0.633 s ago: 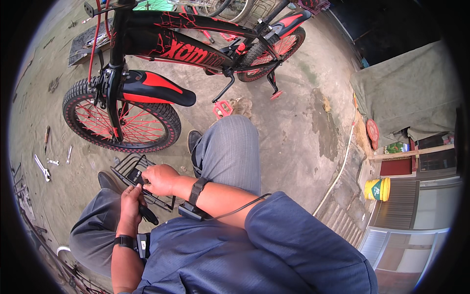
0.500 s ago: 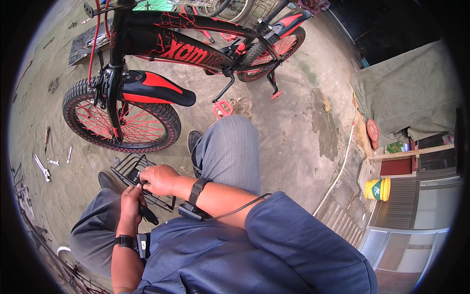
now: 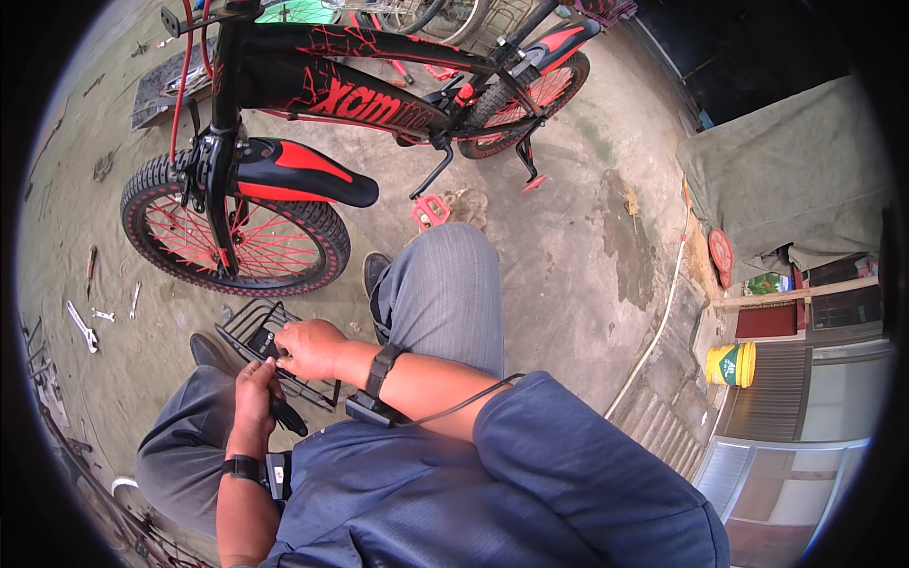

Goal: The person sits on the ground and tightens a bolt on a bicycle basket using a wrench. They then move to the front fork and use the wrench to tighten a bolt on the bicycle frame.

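Two bare hands close together over a black wire rack

Bent fingers on both sides nearly meet, low in front of the person's body. Those of the right hand (image 3: 311, 348) are curled down over the black rack (image 3: 254, 339), knuckles up; whatever lies beneath them is hidden, so how far they are closed, and on what, cannot be told. The left hand (image 3: 254, 393) is just beside it, its fingers bunched and its thumb side turned toward the right hand's fingertips; its grip is too small to make out. A dark, elongated piece (image 3: 288, 417) slants down beside the left hand, and whether it is held cannot be told.

The rack's bars stretch out past both hands, between the person's legs and near a shoe (image 3: 215, 352). Each wrist wears a dark band, and a cable (image 3: 464, 409) runs along the right forearm.

Just beyond the rack stands a black and red bicycle, its front tyre (image 3: 331, 251) nearest and its red pedal (image 3: 432, 210) close to the right knee (image 3: 445, 275). Left of the rack, a large wrench (image 3: 82, 327), two smaller ones and a screwdriver (image 3: 91, 270) lie on the ground. Far right is a yellow bucket (image 3: 730, 364).
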`<state>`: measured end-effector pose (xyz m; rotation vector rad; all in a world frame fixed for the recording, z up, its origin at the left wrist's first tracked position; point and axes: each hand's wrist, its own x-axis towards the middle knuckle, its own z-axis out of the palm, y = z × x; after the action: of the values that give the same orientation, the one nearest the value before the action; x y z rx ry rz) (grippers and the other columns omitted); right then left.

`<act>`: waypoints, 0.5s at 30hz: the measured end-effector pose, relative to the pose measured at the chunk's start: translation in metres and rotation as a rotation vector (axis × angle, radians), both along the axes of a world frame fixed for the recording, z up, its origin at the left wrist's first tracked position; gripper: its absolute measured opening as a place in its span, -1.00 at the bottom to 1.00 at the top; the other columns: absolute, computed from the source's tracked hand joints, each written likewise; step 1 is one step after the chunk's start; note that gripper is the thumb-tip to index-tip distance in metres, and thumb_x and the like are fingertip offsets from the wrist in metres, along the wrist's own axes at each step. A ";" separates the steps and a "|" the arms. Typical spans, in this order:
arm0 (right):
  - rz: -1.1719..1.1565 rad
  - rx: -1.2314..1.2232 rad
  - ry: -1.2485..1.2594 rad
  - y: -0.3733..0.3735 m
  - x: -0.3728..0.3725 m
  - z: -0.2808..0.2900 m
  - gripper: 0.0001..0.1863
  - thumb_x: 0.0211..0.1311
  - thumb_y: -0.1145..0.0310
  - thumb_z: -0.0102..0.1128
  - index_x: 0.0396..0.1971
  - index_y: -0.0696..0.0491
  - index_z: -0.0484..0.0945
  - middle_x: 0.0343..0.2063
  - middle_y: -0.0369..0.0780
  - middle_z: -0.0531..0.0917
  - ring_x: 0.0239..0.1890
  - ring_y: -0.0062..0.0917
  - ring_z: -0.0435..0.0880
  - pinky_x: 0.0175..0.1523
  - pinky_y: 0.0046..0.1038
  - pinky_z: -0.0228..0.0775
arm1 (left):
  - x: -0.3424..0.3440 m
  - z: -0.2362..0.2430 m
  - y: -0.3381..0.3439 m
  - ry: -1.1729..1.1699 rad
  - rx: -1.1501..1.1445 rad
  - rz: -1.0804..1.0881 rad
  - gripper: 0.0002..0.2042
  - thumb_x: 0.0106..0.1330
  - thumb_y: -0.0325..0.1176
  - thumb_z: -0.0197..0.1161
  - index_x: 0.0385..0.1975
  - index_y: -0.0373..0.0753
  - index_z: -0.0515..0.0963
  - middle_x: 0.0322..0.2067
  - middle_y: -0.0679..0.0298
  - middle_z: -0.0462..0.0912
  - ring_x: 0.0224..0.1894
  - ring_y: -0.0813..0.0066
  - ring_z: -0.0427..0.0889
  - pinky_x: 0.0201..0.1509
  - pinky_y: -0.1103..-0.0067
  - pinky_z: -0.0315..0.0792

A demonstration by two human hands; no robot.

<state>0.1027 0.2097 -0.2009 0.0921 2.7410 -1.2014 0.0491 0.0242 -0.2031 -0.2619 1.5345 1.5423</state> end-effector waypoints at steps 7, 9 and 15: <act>0.032 -0.007 0.027 0.001 0.000 0.004 -0.76 0.07 0.15 0.37 -0.37 0.00 0.68 -0.30 -0.15 0.68 -0.22 -0.16 0.70 -0.16 -0.12 0.55 | 0.001 0.001 0.001 -0.009 0.004 0.009 -0.80 0.47 -0.30 0.18 -0.41 -0.19 0.45 -0.69 0.36 0.41 -0.70 0.56 0.35 -0.58 0.59 0.31; 0.059 0.004 0.002 0.002 0.001 0.005 -0.78 0.11 0.17 0.34 -0.36 0.00 0.66 -0.30 -0.16 0.67 -0.21 -0.16 0.70 -0.15 -0.12 0.55 | 0.000 0.001 0.001 -0.011 0.000 0.009 -0.81 0.47 -0.30 0.19 -0.41 -0.19 0.45 -0.69 0.36 0.41 -0.70 0.56 0.35 -0.58 0.59 0.31; 0.062 0.032 0.015 0.001 0.000 0.003 -0.79 0.06 0.20 0.33 -0.39 0.02 0.66 -0.33 -0.14 0.68 -0.23 -0.16 0.70 -0.16 -0.12 0.56 | 0.000 0.001 0.002 0.002 -0.010 0.007 -0.82 0.47 -0.30 0.19 -0.40 -0.19 0.47 -0.69 0.37 0.41 -0.71 0.57 0.34 -0.59 0.59 0.31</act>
<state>0.1024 0.2106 -0.1983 0.0021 2.7542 -1.1476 0.0495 0.0257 -0.2025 -0.2720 1.5446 1.5403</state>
